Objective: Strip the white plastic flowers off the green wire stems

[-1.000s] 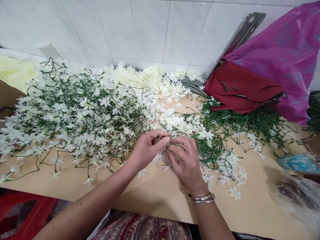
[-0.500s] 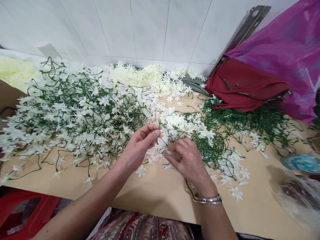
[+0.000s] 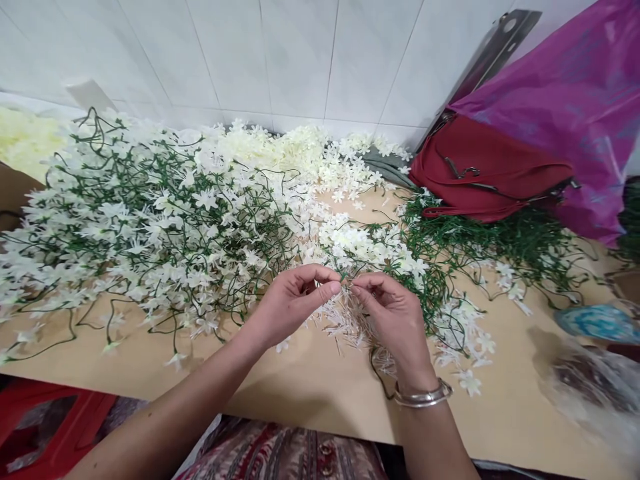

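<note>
My left hand [image 3: 293, 303] and my right hand [image 3: 393, 317] meet fingertip to fingertip over the brown table [image 3: 310, 390]. Both are pinched on a thin green stem [image 3: 345, 275] between them. Under the hands lies a small heap of white plastic flower pieces [image 3: 345, 320]. A large pile of green stems with white flowers [image 3: 150, 220] spreads to the left. Bare green stems [image 3: 480, 243] lie to the right. A silver bangle [image 3: 424, 395] circles my right wrist.
A red bag [image 3: 487, 177] and a purple plastic sack [image 3: 570, 100] stand at the back right against the white tiled wall. Cream loose blossoms [image 3: 290, 150] are heaped at the back. A clear plastic bag [image 3: 590, 390] and a blue object [image 3: 595, 321] lie at the right edge.
My right hand dropped to the small flower heap, then rose again to meet my left hand's fingertips on the stem. The camera shifted slightly.
</note>
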{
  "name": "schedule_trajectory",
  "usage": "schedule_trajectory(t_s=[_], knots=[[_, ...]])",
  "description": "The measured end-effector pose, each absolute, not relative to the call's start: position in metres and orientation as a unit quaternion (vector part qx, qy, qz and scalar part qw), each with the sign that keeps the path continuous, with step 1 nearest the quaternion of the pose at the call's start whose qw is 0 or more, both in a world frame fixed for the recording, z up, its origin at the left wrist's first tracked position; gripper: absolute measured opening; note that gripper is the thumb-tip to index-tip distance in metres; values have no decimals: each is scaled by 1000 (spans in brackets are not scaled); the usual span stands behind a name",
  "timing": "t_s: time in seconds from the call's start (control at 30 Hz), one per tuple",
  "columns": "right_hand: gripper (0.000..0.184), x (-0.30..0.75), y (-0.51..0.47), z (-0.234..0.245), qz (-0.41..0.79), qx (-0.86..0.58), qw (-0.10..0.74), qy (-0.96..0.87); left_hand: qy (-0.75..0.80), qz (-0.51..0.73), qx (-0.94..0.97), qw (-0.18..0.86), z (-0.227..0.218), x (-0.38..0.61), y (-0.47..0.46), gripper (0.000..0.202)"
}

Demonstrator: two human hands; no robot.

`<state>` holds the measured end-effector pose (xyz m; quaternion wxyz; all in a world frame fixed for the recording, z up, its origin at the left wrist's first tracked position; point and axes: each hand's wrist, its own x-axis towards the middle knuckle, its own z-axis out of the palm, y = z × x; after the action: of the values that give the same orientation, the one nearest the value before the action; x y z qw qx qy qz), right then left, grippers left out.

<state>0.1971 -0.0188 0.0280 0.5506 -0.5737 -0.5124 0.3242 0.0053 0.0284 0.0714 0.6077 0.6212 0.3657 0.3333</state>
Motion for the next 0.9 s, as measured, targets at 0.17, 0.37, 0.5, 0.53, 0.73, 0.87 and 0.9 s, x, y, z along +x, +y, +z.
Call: schedule_trajectory(t_s=[0.17,0.37,0.5,0.53,0.73,0.87,0.9], knots=[[13,195,-18,23,376,-520,615,-459,402,346,654,539,65,6,27,18],[11,194,-17,21,379,-498,638,-449,388,348,642,563,65,12,24,14],[11,195,-17,22,371,-474,660,-449,411,379,579,593,67,12,23,21],[12,195,-17,23,367,-467,665,-452,404,392,540,625,67,12,23,23],[9,191,-22,28,347,-450,643,-513,330,441,373,746,69,16,22,27],[13,183,-25,34,333,-436,633,-546,335,467,323,751,71,25,20,25],[15,181,-26,36,326,-434,634,-552,334,476,307,753,72,28,20,25]])
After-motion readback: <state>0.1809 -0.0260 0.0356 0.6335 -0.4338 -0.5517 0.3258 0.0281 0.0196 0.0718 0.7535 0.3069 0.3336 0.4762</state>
